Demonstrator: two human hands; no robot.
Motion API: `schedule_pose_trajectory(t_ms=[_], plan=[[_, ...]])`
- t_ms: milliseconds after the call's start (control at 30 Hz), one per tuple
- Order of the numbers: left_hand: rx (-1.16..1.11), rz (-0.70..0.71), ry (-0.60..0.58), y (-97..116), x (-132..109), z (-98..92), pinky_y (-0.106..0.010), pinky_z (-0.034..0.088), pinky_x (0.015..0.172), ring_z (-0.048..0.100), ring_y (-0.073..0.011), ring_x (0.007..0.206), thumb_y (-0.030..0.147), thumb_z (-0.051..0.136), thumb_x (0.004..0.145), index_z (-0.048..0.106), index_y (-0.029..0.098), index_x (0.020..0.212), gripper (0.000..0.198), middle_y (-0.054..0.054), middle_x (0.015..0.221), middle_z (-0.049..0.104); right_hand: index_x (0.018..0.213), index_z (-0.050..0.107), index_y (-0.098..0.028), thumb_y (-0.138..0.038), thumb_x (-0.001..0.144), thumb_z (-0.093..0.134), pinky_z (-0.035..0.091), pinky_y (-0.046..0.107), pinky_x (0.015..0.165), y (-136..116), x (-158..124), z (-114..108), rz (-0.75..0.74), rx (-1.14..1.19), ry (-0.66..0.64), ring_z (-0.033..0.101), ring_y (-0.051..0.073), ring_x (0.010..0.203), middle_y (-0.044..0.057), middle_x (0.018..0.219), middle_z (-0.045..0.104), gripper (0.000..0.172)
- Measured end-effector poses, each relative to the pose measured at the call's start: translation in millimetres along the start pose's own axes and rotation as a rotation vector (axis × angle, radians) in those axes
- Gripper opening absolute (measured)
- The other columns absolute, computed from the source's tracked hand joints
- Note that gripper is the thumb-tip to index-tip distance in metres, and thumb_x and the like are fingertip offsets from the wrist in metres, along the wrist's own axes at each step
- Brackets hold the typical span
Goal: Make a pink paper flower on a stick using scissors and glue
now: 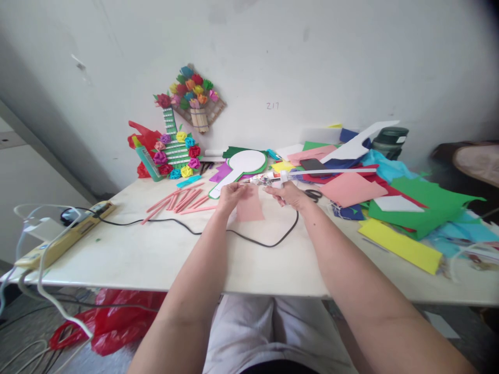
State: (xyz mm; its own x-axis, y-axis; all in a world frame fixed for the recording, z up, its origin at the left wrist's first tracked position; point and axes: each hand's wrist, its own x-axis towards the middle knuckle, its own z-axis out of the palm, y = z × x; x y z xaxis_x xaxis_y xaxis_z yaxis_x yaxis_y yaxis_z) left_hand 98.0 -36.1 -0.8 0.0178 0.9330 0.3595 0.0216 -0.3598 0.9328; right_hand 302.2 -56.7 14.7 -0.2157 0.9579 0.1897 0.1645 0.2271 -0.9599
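My right hand (287, 194) is closed around a hot glue gun (273, 178), whose nozzle points left and whose long white glue stick juts out to the right. The gun's black cord (234, 234) loops across the table. My left hand (231, 196) pinches the left edge of a small pink paper piece (250, 205), which lies just under the nozzle. Both forearms reach forward over the white table (156, 254).
Several rolled pink paper sticks (180, 200) lie to the left. A white and green paddle shape (244, 165), paper flower crafts (177, 153), scissors (313, 195) and a heap of coloured paper sheets (409, 208) are behind and right. A power strip (66, 234) sits far left.
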Motion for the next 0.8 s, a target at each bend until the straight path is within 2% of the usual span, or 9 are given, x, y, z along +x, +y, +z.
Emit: schedule_pose_trajectory(t_ms=[100,267,567,800], plan=[[0.029,0.007,-0.053,1.2,-1.0,0.2,-0.021,0.037,0.049,0.049,-0.01,0.05,0.04,0.069,0.061,0.052,0.014,0.055,0.032,0.001,0.051,0.053,0.068,0.05,-0.016,-0.042,0.064,0.071,0.028,0.02,0.028,-1.7,-0.1,2.0,-0.016,0.006,-0.004,0.034,0.005,0.031,-0.006,0.045,0.042,0.033],[0.062,0.021,-0.074,0.4,-1.1,0.5,-0.02,0.031,0.047,0.044,-0.0077,0.047,0.04,0.067,0.064,0.051,0.014,0.055,0.031,0.003,0.049,0.05,0.065,0.049,-0.016,-0.041,0.064,0.071,0.029,0.02,0.029,-4.0,-1.1,5.4,-0.017,-0.005,-0.006,0.035,0.005,0.031,-0.006,0.044,0.042,0.033],[0.084,0.03,-0.051,-0.1,-0.2,-0.6,-0.021,0.03,0.047,0.042,-0.0079,0.047,0.039,0.066,0.064,0.052,0.014,0.054,0.03,0.002,0.049,0.049,0.065,0.049,-0.016,-0.042,0.062,0.072,0.028,0.021,0.029,-2.6,-0.3,5.2,-0.015,-0.004,0.02,0.034,0.006,0.031,-0.006,0.043,0.042,0.034],[0.053,0.019,-0.032,-5.3,2.6,-3.7,-0.022,0.034,0.049,0.046,-0.0092,0.049,0.041,0.067,0.064,0.057,0.014,0.058,0.03,0.001,0.052,0.053,0.066,0.05,-0.017,-0.044,0.062,0.072,0.028,0.021,0.029,-0.2,1.1,1.6,0.004,0.007,0.033,0.034,0.005,0.031,-0.007,0.042,0.042,0.036]])
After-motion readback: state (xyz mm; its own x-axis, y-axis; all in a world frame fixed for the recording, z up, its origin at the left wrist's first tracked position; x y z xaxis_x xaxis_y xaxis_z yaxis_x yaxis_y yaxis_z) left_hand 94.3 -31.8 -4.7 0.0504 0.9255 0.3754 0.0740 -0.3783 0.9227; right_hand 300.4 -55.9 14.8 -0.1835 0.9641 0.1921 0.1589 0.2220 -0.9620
